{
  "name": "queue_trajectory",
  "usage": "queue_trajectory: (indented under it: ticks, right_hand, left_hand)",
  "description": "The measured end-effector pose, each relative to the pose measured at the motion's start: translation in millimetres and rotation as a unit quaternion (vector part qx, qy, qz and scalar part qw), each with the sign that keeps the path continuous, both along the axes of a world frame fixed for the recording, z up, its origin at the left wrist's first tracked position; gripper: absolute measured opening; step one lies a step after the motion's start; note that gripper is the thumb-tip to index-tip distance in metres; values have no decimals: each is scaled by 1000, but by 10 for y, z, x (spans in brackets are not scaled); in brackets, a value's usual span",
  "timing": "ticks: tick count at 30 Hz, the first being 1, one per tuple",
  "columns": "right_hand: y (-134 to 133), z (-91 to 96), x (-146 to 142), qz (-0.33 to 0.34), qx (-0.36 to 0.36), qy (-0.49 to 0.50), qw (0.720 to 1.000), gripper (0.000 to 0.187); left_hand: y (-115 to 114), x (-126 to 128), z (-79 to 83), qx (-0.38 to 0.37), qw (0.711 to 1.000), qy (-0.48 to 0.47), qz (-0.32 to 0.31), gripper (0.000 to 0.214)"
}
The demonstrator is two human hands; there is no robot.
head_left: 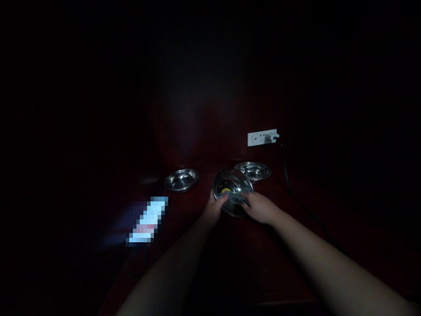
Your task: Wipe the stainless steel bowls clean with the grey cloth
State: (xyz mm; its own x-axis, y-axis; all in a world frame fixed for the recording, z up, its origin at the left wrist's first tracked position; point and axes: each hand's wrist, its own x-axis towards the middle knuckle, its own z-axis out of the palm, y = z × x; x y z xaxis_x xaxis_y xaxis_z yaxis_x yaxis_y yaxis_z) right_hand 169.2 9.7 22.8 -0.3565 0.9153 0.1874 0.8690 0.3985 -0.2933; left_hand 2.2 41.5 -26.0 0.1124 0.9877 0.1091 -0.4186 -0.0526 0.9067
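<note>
A shiny steel bowl [235, 179] with a round yellow sticker is tilted up in front of me. My left hand [215, 206] grips its left side, the thumb over the rim and the other fingers mostly hidden behind. Against the bowl's inner face lies a small crumpled grey-green cloth [237, 197]. My right hand [259, 206] pinches that cloth at the bowl's right side. Dim light blurs the finer detail of the fingers.
Two more steel dishes stand on the dark red surface: a left one [182, 180] and a right one [253, 170] partly behind the bowl. A lit, pixelated screen [148, 221] lies at left. At right are a wall socket [258, 138] with a plug and a trailing cable [285, 164].
</note>
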Motion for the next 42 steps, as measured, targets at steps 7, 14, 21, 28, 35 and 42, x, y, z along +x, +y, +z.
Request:
queue_trajectory:
  ticks: [7,14,21,28,35,42]
  right_hand:
    - [59,-30,42,56,-59,107,991,26]
    - [66,-108,29,139,-127,252,949,28]
    - [28,-114,17,166,-162,275,933,32]
    - [-10,-29,4,110,-77,163,977,23]
    - [36,-40,42,51,-36,86,994,23]
    - [24,-18,40,71,-68,101,990,24]
  left_hand:
    - [-120,-21,73,1,1000,9,-25,68]
    - [-139,-35,75,72,995,60,-31,72]
    - [-24,-28,-48,48,998,48,-13,62]
    - [-41,-6,-13,31,999,33,-15,59]
    - [-58,-12,-1,35,998,36,-24,59]
    - [-71,-5,25,5,999,28,-17,59]
